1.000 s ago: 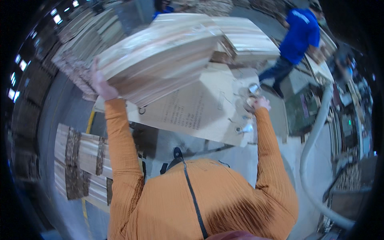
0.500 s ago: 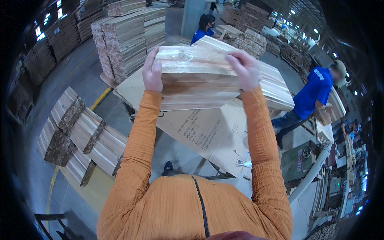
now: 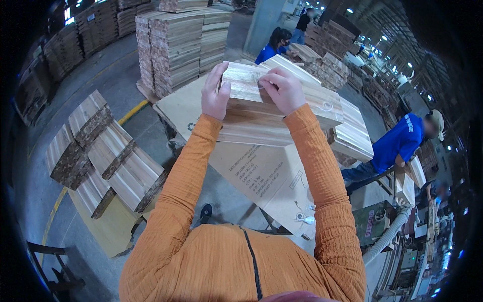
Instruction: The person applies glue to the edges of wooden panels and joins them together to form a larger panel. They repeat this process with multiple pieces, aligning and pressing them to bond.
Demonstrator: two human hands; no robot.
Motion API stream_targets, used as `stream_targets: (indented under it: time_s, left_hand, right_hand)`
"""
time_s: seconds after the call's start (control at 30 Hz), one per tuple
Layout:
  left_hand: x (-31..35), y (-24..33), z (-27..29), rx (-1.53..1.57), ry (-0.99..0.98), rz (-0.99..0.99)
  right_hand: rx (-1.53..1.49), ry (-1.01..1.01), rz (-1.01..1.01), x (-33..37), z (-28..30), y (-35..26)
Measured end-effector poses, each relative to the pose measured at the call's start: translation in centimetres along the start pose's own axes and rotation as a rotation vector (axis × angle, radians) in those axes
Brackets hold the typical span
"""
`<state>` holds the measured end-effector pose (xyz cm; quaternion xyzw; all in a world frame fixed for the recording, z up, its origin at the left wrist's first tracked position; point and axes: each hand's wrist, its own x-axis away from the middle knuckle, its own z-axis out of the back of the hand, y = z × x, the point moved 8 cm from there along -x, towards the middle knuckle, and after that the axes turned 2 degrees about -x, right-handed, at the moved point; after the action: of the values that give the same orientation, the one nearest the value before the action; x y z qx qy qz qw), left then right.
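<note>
A pale wooden board (image 3: 312, 98) lies in front of me over another wooden board (image 3: 256, 121), on a table covered with brown cardboard (image 3: 241, 161). My left hand (image 3: 216, 95) grips the upper board's left end, with its thumb on the near side and fingers around the end. Close by, my right hand (image 3: 284, 90) is above the same board's top face. Its fingertips are pinched together against the wood near a darker spot; whatever they hold, if anything, is too small to tell.
More boards (image 3: 354, 133) lie on the table's right. On the left, overlapping boards (image 3: 108, 151) rest on a low cardboard-topped support. A tall stack of planks (image 3: 176, 50) stands behind. A person in a blue shirt (image 3: 397, 141) works at the right, and another (image 3: 271, 50) sits beyond the table.
My right hand has left the board's right end and moved left along its top, its fingers now pinched. The left hand stays at the left end. The view has shifted slightly.
</note>
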<state>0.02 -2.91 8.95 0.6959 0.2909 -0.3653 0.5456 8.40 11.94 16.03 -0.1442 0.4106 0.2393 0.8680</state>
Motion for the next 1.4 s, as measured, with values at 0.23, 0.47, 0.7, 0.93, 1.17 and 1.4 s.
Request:
stream_targets:
  time_s: [0.23,0.47,0.7,0.93,1.17,1.4]
  left_hand:
    - [-0.1,-0.5,0.1,0.030,0.006,0.026]
    - [-0.6,-1.5,-0.3,0.047,0.000,0.061]
    - [-0.6,-1.5,-0.3,0.083,-0.001,0.048]
    - [-0.3,-1.4,-0.1,0.069,0.003,0.046]
    - [-0.2,-0.7,-0.2,0.064,0.015,0.041]
    - [0.0,-0.4,-0.1,0.010,0.012,0.048]
  right_hand:
    - [0.457,-0.128,0.015,2.4,0.1,-2.4]
    - [0.285,-0.111,-0.146,2.7,0.2,-0.1]
    - [0.388,-0.108,-0.122,2.7,-0.3,-0.6]
    - [0.360,-0.086,-0.129,2.9,-0.1,-0.7]
    - [0.304,-0.120,-0.185,3.1,0.2,-0.8]
    - [0.282,-0.125,-0.240,3.2,0.2,-0.5]
